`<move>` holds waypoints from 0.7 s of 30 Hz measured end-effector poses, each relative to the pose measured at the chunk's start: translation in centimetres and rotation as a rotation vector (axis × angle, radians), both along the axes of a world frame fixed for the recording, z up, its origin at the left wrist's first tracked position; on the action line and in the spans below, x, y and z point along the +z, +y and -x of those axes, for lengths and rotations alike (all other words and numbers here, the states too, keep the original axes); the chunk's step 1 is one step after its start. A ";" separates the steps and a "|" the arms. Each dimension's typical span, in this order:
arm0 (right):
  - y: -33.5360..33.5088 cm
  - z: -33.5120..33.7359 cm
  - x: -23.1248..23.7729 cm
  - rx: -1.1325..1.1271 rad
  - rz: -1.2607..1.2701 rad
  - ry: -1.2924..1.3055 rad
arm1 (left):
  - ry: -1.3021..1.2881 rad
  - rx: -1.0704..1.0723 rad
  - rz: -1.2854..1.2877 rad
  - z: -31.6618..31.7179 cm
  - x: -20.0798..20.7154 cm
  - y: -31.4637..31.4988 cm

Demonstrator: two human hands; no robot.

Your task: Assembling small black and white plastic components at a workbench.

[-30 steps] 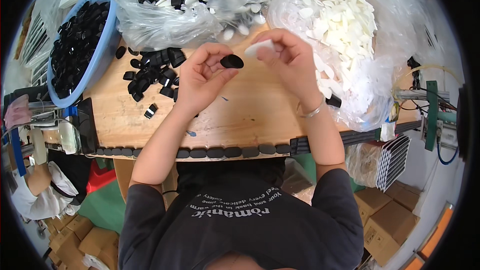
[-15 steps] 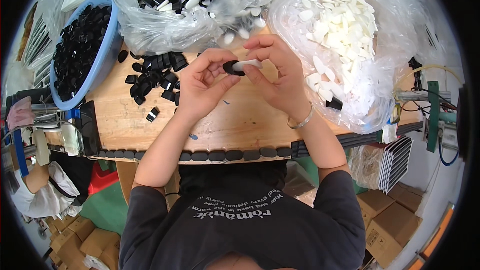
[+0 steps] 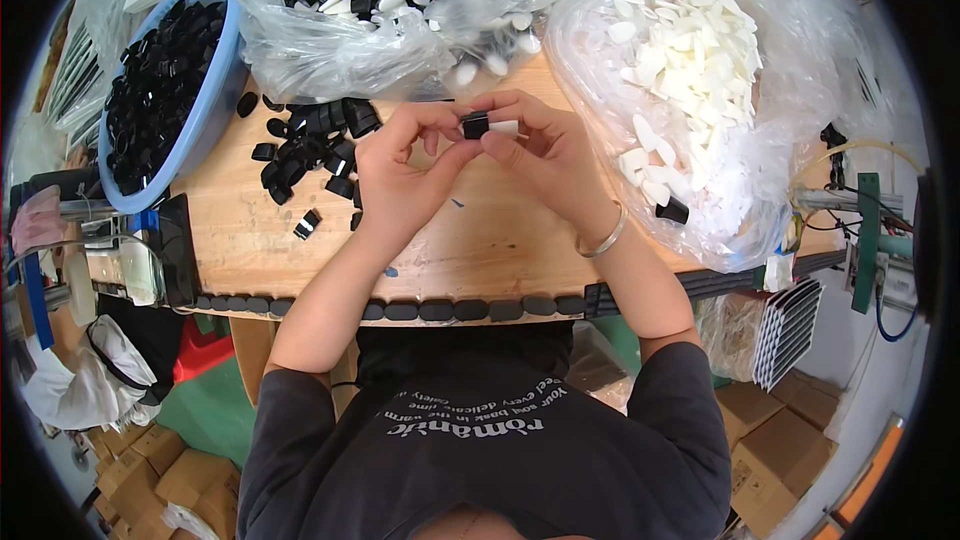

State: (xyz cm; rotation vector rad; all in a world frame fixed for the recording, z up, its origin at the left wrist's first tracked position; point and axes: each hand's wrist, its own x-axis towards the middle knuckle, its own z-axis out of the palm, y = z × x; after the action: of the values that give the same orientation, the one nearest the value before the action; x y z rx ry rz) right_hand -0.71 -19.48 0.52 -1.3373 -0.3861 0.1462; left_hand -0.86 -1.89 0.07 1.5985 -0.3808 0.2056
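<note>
Cap [image 3: 475, 125] and white piece [image 3: 507, 127] meet between left hand [image 3: 408, 155] and right hand [image 3: 552, 153], each pinching one.

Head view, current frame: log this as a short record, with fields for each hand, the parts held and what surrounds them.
Left hand: pinching a black cap
Right hand: holding a flat white piece
Contact: white piece end-on against cap; depth inside, if any, unclear
Right wrist: metal bangle
Left side: blue basin filled with black parts; loose black caps on wooden tabletop
Beyond hands: clear plastic bag with mixed black and white parts
Right side: white pieces heaped on clear plastic
</note>
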 end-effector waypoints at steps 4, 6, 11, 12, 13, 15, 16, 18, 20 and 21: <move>-0.2 -0.2 -0.1 -0.025 -0.032 0.240 | 0.023 -0.041 0.100 0.0 0.5 -0.4; -0.1 -0.2 0.0 -0.028 -0.120 0.222 | 0.069 -0.051 0.150 0.1 0.6 -0.4; 0.3 -0.3 -0.5 -0.006 -0.081 0.083 | 0.098 -0.089 0.180 0.0 0.5 -0.1; 0.3 -0.3 -0.5 0.008 -0.074 0.053 | 0.152 -0.125 0.266 0.0 0.5 -0.1; 0.3 -0.4 -0.4 0.009 -0.074 0.053 | 0.205 -0.162 0.352 0.0 0.5 0.0; 0.2 -0.4 0.0 0.042 -0.046 -0.038 | 0.235 -0.185 0.343 -0.1 0.5 0.3; 0.2 -0.4 0.1 0.041 -0.045 -0.039 | 0.264 -0.208 0.334 -0.2 0.6 0.5; 0.3 -0.4 0.2 0.041 -0.006 -0.052 | 0.189 -0.136 0.264 0.2 1.0 0.2; 0.7 -0.1 0.1 0.017 -0.018 -0.046 | 0.115 -0.064 0.192 0.3 1.2 -0.1; 0.8 -0.1 0.0 -0.006 -0.032 -0.040 | 0.066 -0.032 0.170 0.3 1.1 -0.1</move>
State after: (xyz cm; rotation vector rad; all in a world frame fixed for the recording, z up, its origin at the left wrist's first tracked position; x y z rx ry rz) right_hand -0.64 -18.70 0.52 -1.3113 -0.4168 0.1084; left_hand -1.14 -2.03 1.18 1.4269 -0.3294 0.1562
